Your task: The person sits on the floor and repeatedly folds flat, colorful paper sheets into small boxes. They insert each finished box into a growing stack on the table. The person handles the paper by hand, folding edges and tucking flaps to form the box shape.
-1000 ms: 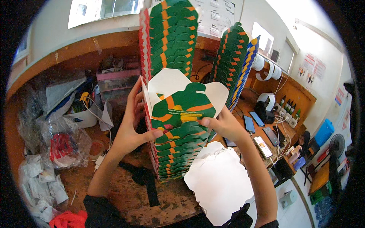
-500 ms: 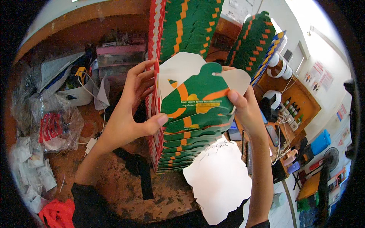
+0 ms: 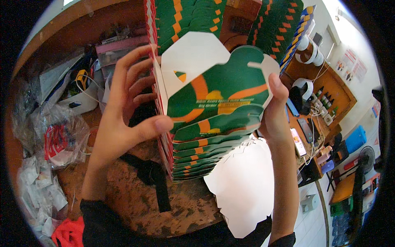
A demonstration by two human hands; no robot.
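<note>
A green-and-orange folded carton (image 3: pixel 222 84) with white inner flaps sits at the top of a nested stack (image 3: pixel 193 155) on the desk (image 3: pixel 191 214), between the person's hands. The left hand (image 3: pixel 117 117) is spread open at the stack's red side, its thumb near the front edge. The right hand (image 3: pixel 275 109) is at the carton's right flap, thumb up; how firmly it grips, I cannot tell. White cardboard pieces (image 3: pixel 247 177) lie just beside the stack, and a taller green stack (image 3: pixel 193 20) stands behind it.
</note>
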